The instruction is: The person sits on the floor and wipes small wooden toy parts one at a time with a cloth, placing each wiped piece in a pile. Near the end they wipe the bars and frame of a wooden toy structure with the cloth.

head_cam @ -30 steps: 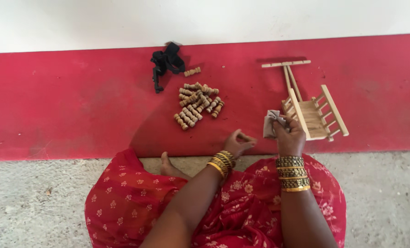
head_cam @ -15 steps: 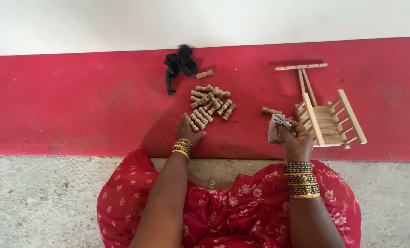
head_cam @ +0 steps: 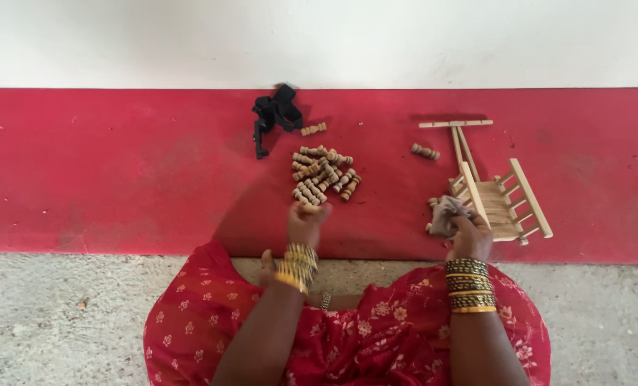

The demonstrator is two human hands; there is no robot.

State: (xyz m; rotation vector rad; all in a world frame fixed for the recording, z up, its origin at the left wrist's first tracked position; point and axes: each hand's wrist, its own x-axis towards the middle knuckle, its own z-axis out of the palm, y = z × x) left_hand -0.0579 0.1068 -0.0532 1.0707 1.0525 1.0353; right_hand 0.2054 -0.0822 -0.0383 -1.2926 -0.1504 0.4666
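On the red floor strip (head_cam: pixel 83 171), going from the left, a bundle of black cloth (head_cam: pixel 276 114) lies near the white wall, with one loose turned wooden peg (head_cam: pixel 313 129) just beside it. Below that sits a heap of wooden pegs (head_cam: pixel 325 175), still a good many of them lying loose. The left hand (head_cam: pixel 305 223) is at the near edge of this heap, fingers curled close together; it looks to have pinched a peg at the fingertips, though the grip is too small to tell for certain. Farther right another single peg (head_cam: pixel 425 151) lies apart on the red. The right hand (head_cam: pixel 468 236) is closed around a crumpled grey rag (head_cam: pixel 446 214), held against the near end of a small wooden frame (head_cam: pixel 501 200), a ladder-like piece with two side rails and several rungs already fixed in place, and a T-shaped handle (head_cam: pixel 456 124) reaching toward the wall. Judging from this, the frame is partly built and being wiped or steadied, while most of the pegs remain unused in the heap.
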